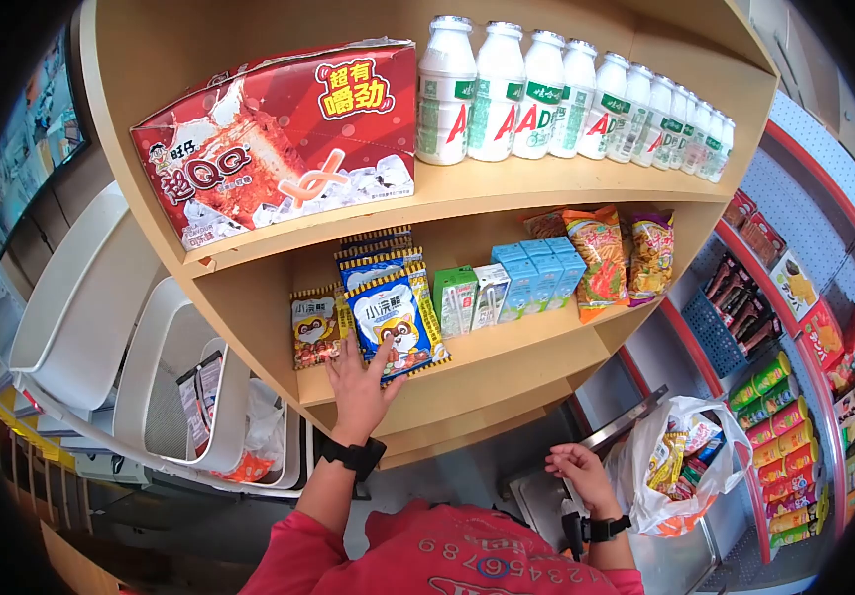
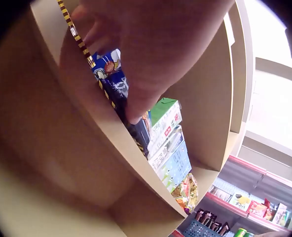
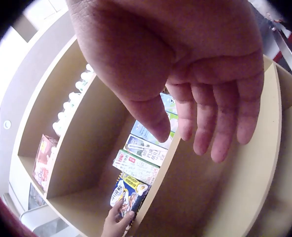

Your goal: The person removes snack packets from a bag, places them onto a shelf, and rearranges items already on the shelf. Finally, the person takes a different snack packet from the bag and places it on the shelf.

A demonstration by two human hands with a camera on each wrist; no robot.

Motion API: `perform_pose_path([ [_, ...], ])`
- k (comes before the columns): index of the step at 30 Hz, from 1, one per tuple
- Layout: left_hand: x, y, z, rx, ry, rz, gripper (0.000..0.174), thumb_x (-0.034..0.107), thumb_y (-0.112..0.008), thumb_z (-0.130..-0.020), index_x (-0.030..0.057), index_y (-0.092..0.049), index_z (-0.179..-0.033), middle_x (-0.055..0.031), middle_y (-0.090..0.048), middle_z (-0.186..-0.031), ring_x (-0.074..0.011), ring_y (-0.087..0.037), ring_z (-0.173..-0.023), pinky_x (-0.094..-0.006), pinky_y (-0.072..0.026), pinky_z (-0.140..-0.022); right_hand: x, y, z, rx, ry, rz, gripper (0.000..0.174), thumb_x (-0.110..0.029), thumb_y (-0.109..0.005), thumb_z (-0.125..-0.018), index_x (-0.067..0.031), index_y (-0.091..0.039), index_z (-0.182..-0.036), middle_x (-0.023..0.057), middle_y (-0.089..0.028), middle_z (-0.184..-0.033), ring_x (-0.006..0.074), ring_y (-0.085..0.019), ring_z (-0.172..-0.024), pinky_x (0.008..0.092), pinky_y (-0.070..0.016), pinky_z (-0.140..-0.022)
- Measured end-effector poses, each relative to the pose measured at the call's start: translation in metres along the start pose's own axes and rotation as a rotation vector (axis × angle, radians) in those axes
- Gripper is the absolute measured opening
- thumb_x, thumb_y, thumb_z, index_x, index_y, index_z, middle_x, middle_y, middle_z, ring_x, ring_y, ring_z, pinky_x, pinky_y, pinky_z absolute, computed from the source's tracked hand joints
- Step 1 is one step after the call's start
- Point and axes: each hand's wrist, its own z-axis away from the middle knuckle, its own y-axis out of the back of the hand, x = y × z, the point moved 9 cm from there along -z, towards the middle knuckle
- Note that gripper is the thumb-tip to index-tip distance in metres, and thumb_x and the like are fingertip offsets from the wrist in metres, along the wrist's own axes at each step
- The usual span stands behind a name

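On the middle shelf, a blue snack bag (image 1: pixel 384 309) with a cartoon raccoon leans upright in front of more bags of its kind. My left hand (image 1: pixel 358 399) rests on its lower front, fingers spread and fairly straight; in the left wrist view the thumb lies against the blue bag (image 2: pixel 117 81). A brown snack bag (image 1: pixel 314 322) stands just left of it, near the fingertips. My right hand (image 1: pixel 584 474) hangs in front of the shelf unit, holding nothing; the right wrist view shows its loosely bent fingers (image 3: pixel 203 118).
Milk cartons (image 1: pixel 526 278) and puffed snack bags (image 1: pixel 598 258) share the middle shelf (image 1: pixel 487 347). Above are a red candy box (image 1: pixel 279 139) and several white bottles (image 1: pixel 497 94). A plastic bag (image 1: pixel 690 466) of snacks sits lower right; white baskets (image 1: pixel 140 367) stand left.
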Motion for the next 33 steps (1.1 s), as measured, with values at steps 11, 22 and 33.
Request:
perform_pose_path([
  [11, -0.003, -0.010, -0.007, -0.008, 0.000, -0.022, 0.064, 0.032, -0.066, -0.075, 0.0269, -0.040, -0.133, -0.0212, -0.046, -0.125, -0.0380, -0.040, -0.119, -0.0639, -0.0209, -0.097, 0.005, 0.008, 0.001, 0.014, 0.009, -0.017, 0.022, -0.013, -0.057, -0.088, -0.0030, -0.056, -0.107, 0.0062, -0.064, -0.095, 0.0125, -0.062, -0.081, 0.0218, -0.0462, -0.070],
  [22, -0.003, -0.013, -0.010, 0.003, 0.014, -0.032, 0.066, 0.030, -0.068, -0.073, 0.0274, -0.039, -0.133, -0.0210, -0.046, -0.124, -0.0371, -0.039, -0.119, -0.0633, -0.0226, -0.096, 0.007, 0.016, 0.004, 0.044, 0.007, -0.013, 0.023, -0.014, -0.058, -0.088, -0.0037, -0.056, -0.108, 0.0050, -0.064, -0.094, 0.0115, -0.062, -0.082, 0.0210, -0.0456, -0.069],
  [33, 0.012, -0.008, 0.010, 0.081, -0.023, -0.010, 0.072, 0.023, -0.071, -0.071, 0.0137, -0.037, -0.134, -0.0248, -0.031, -0.136, -0.0394, -0.027, -0.128, -0.0558, -0.0210, -0.101, 0.010, 0.036, 0.012, 0.042, 0.097, -0.068, 0.023, -0.012, -0.058, -0.087, -0.0016, -0.056, -0.108, 0.0050, -0.063, -0.092, 0.0118, -0.060, -0.084, 0.0238, -0.0484, -0.072],
])
